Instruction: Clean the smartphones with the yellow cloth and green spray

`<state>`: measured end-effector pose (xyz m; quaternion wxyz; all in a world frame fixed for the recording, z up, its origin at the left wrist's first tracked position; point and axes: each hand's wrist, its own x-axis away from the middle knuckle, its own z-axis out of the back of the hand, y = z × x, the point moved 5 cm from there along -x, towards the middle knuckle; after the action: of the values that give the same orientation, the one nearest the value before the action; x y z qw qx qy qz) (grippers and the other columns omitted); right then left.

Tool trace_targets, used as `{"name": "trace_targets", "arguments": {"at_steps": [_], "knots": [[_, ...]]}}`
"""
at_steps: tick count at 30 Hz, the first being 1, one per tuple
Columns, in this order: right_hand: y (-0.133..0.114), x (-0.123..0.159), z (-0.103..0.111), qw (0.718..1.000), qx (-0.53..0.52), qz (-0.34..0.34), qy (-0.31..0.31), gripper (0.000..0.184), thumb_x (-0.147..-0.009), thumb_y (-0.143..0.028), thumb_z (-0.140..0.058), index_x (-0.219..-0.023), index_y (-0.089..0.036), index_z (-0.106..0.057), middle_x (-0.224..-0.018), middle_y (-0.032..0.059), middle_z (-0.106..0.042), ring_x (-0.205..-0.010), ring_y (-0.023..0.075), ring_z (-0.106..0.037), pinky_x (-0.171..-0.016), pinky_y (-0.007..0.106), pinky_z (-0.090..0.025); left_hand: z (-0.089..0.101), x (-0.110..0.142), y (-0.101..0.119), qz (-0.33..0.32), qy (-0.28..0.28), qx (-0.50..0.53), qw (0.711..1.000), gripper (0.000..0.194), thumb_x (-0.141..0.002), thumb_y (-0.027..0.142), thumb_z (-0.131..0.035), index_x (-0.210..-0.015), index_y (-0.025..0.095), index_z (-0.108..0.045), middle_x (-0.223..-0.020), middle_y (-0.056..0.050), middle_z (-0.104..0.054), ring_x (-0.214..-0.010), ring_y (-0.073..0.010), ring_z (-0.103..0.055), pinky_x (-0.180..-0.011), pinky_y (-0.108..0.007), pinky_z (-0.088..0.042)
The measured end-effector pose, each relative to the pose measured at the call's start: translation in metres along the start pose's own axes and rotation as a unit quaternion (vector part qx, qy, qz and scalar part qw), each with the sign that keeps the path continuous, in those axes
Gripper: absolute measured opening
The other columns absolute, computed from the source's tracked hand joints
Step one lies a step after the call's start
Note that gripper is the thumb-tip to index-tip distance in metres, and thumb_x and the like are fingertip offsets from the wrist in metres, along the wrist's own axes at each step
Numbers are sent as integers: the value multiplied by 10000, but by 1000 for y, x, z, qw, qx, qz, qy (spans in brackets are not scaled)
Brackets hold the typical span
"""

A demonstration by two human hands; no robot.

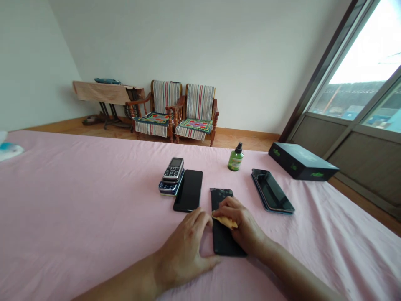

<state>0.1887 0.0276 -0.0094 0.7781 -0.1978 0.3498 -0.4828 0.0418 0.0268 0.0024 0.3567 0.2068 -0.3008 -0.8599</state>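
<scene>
A black smartphone (225,242) lies flat on the pink cloth in front of me, its upper end speckled with wet-looking spots. My right hand (241,223) is closed on a folded yellow cloth (227,222) and presses it against the phone's surface. On the phone's left side, my left hand (186,246) steadies it, with bent fingers at the long edge and the thumb by the lower corner. Just left of it lies another black smartphone (189,190). Beside that one is a small stack of older phones, with a silver keypad phone (173,169) on top.
A green spray bottle (235,158) with a black cap stands beyond the phones. To the right, stacked phones (272,190) lie near a black box (302,161). Pink fabric (94,200) covers the surface. Two wooden chairs (197,106) stand by the far wall.
</scene>
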Motion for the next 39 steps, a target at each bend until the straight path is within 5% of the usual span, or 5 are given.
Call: {"name": "trace_targets", "arguments": {"at_steps": [9,16,23,39], "knots": [[-23,23,0,999,-28,-10,-44,408,-698,81,-525,-908,-207,-724,-896,43,-584,-833,165,-543,-704,273,-430,-1,-1,-5,-7,-19,27,999,793,-582,193,-861,-1271,208,-467,-1226,-79,-525,-1158,-284,-499,-1019,-438,-411],[-33,26,6,991,-32,-4,-127,291,-768,3,-595,-902,-211,-741,-893,37,-577,-815,143,-571,-672,234,-439,0,-2,-4,-36,-30,26,999,670,-610,260,-857,-1219,207,-582,-1140,-67,-569,-1096,-273,-545,-992,-424,-442],[-36,31,14,979,-60,-16,-195,380,-721,76,-548,-857,-223,-739,-892,10,-579,-769,111,-587,-633,198,-433,-2,-3,-6,-63,-30,10,998,667,-620,328,-872,-1209,174,-601,-1120,-87,-594,-1056,-272,-551,-962,-427,-460],[-44,30,15,981,-54,8,-186,313,-751,71,-549,-820,-191,-704,-876,6,-572,-749,95,-551,-643,182,-422,-2,-4,-4,-65,-39,6,997,631,-635,297,-869,-1190,160,-602,-1123,-88,-596,-1048,-268,-541,-949,-422,-458]]}}
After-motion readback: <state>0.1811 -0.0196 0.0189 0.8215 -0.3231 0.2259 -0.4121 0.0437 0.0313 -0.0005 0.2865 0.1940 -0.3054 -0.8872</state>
